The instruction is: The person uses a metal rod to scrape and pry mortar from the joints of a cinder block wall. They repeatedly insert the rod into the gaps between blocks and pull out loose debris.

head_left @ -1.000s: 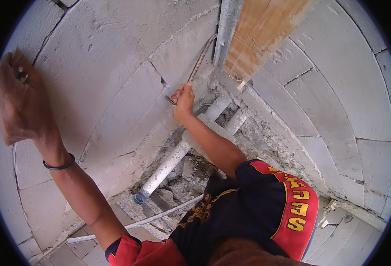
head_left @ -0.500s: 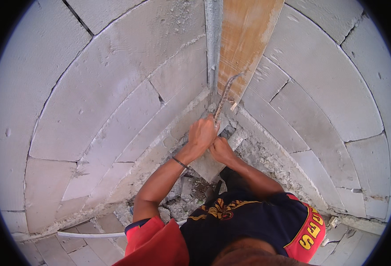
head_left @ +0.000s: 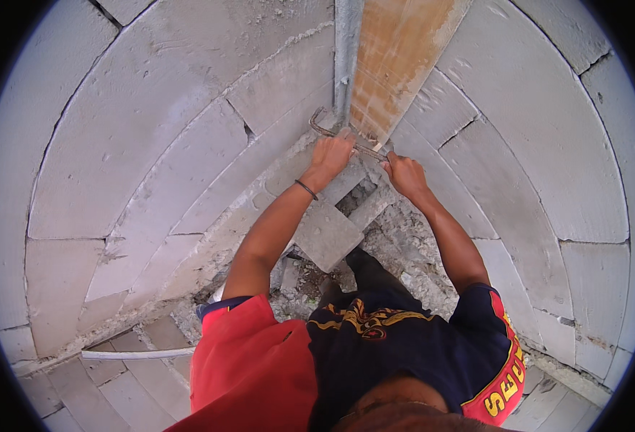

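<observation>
A crowbar [head_left: 368, 150] with a curved hook lies slantwise across the corner, close to the foot of an orange-brown board [head_left: 397, 65]. My left hand [head_left: 335, 154] is closed round it near the hook, which sticks out beyond my fingers to the upper left. Lower and to the right, my right hand [head_left: 406, 175] grips the crowbar at its other end. What the far tip touches is hidden by my right hand. Beside the board runs a narrow grey strip [head_left: 348, 43], upright in the corner.
Walls of pale grey blocks [head_left: 188, 122] rise on both sides. Below my hands, a square concrete slab [head_left: 326, 234] lies among broken rubble [head_left: 411, 241], with my legs close by. A thin pale strip [head_left: 137, 353] rests at the lower left.
The crowbar has turned from nearly upright to a slant across the corner, its hook now at the left. My hands have moved farther forward and apart, the right one outward.
</observation>
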